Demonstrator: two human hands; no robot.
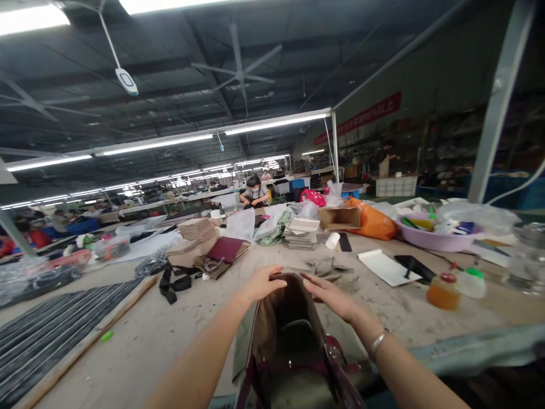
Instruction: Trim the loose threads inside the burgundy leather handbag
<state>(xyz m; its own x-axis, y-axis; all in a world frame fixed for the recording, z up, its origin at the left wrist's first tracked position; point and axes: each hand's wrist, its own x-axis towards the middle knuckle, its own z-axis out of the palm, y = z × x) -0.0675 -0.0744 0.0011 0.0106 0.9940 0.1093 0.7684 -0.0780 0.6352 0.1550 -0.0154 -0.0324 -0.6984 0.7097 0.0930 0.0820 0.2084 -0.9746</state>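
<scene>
A handbag with dark maroon edges and handles stands in front of me at the table's near edge, its mouth open and its brown lining showing. My left hand grips the far left corner of the rim between thumb and fingers. At the far right corner, my right hand holds the rim, fingers along the edge and a bracelet on the wrist. Crumpled greyish cloth pieces lie just beyond the bag. To the left, a maroon panel with a handle rests on brown pieces, near black straps.
On the right are a white pad, a bottle of amber liquid and a lilac basin. A cardboard box and stacked pieces stand at the back. Dark strips lie left. Another person sits beyond.
</scene>
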